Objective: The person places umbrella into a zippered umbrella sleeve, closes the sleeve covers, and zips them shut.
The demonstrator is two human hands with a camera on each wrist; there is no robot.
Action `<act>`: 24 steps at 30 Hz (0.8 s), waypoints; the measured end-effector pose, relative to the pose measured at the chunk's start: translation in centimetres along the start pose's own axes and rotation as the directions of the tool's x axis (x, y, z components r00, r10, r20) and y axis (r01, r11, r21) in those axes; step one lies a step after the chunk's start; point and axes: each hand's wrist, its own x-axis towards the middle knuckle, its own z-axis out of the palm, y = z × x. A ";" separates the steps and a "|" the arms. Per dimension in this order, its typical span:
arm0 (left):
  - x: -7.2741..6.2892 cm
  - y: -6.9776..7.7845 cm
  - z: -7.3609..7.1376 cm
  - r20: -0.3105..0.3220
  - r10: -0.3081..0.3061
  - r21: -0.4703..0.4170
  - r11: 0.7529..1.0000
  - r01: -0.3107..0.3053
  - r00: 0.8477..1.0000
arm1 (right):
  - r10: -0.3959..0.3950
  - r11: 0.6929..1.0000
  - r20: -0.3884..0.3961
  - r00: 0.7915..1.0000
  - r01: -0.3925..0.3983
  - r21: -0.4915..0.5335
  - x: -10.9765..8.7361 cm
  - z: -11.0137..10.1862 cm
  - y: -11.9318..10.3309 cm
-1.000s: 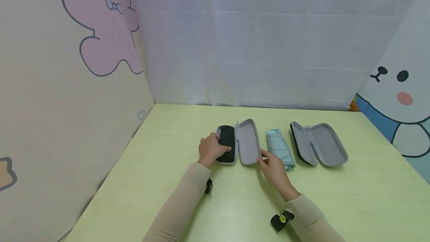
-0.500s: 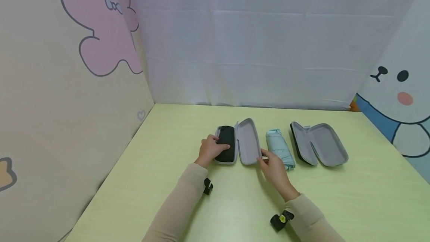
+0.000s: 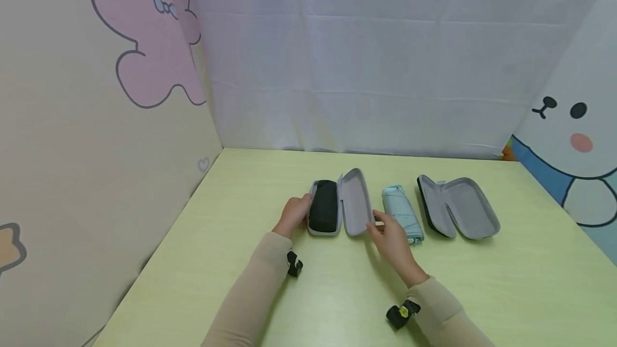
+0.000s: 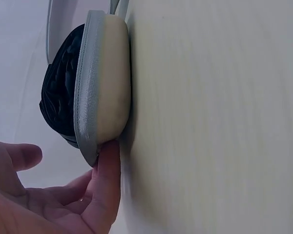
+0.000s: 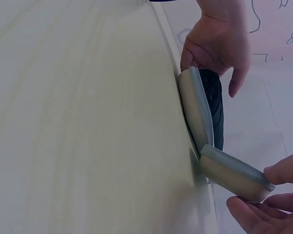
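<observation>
A hinged case [image 3: 355, 205] with grey lining stands spread apart on the table, its outside beige in the wrist views. A black bundle of folded fabric [image 3: 324, 208] lies in its left half and bulges above the rim in the left wrist view [image 4: 63, 92]. My left hand [image 3: 293, 216] touches the outer wall of that half with its fingers, thumb raised apart from the bundle. With thumb and fingers, my right hand [image 3: 392, 240] pinches the lid's near right corner. In the right wrist view the lid [image 5: 229, 175] is tilted up off the table.
A rolled light-blue fabric bundle [image 3: 401, 213] lies just right of my right hand. Farther right, a second grey-lined case [image 3: 469, 208] lies spread apart. The pale yellow table [image 3: 202, 261] meets a wall on the left and a white curtain [image 3: 366, 84] behind.
My left hand has slid left off the black bundle, its thumb no longer pressing on top. The lid in my right hand has risen slightly.
</observation>
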 end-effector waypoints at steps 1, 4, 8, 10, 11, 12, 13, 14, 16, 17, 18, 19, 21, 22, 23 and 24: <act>0.0 0.0 0.0 -0.002 -0.001 -0.005 1.000 0.001 1.000 | -0.002 1.000 -0.003 1.000 0.002 0.002 0.0 0.0 0.0; -0.1 0.1 -0.1 -0.010 -0.006 -0.007 1.000 0.005 1.000 | -0.006 1.000 -0.009 1.000 0.006 0.002 0.2 0.1 -0.2; 0.0 0.1 -0.1 -0.024 -0.011 0.000 1.000 0.011 1.000 | 0.001 1.000 -0.014 1.000 -0.001 0.001 0.3 0.2 -0.2; 0.0 0.1 0.0 -0.030 -0.008 0.004 1.000 0.008 1.000 | 0.002 1.000 -0.016 1.000 -0.002 0.004 0.3 0.2 -0.3; 0.0 0.1 0.0 -0.031 -0.010 0.003 1.000 0.010 0.999 | 0.001 1.000 -0.017 1.000 -0.001 0.007 0.3 0.2 -0.3; 0.1 0.1 0.0 -0.031 -0.010 0.003 1.000 0.010 0.999 | 0.000 1.000 -0.018 1.000 0.000 0.009 0.3 0.2 -0.3; 0.1 0.1 0.0 -0.032 -0.011 0.001 1.000 0.011 0.999 | -0.003 1.000 -0.019 1.000 0.003 0.009 0.3 0.2 -0.4; 0.1 0.1 0.0 -0.033 -0.011 -0.001 1.000 0.011 0.999 | -0.004 1.000 -0.019 1.000 0.005 0.010 0.3 0.2 -0.4; 0.1 0.1 0.0 -0.032 -0.011 -0.004 1.000 0.011 0.999 | -0.007 1.000 -0.020 1.000 0.007 0.010 0.3 0.2 -0.5; 0.0 0.1 0.0 -0.034 -0.010 -0.006 1.000 0.010 0.999 | -0.008 1.000 -0.020 1.000 0.009 0.010 0.4 0.2 -0.5; 0.0 0.1 0.0 -0.033 -0.011 -0.009 1.000 0.011 0.999 | -0.008 1.000 -0.020 1.000 0.008 0.010 0.4 0.2 -0.5; 0.0 0.1 0.0 -0.033 -0.012 -0.014 1.000 0.012 0.999 | -0.007 1.000 -0.019 1.000 0.007 0.012 0.4 0.3 -0.6; -0.1 0.1 0.0 -0.032 -0.015 -0.021 1.000 0.014 0.999 | -0.007 1.000 -0.019 1.000 0.008 0.019 0.4 0.3 -0.6; -0.1 0.1 0.0 -0.033 -0.014 -0.022 1.000 0.013 0.999 | -0.007 1.000 -0.019 1.000 0.008 0.023 0.5 0.4 -0.7; -0.1 0.1 0.1 -0.034 -0.014 -0.021 1.000 0.013 0.999 | -0.010 1.000 -0.020 1.000 0.011 0.024 0.5 0.4 -0.7; 0.0 0.1 0.1 -0.034 -0.014 -0.023 1.000 0.014 0.999 | -0.013 1.000 -0.021 1.000 0.013 0.026 0.5 0.4 -0.8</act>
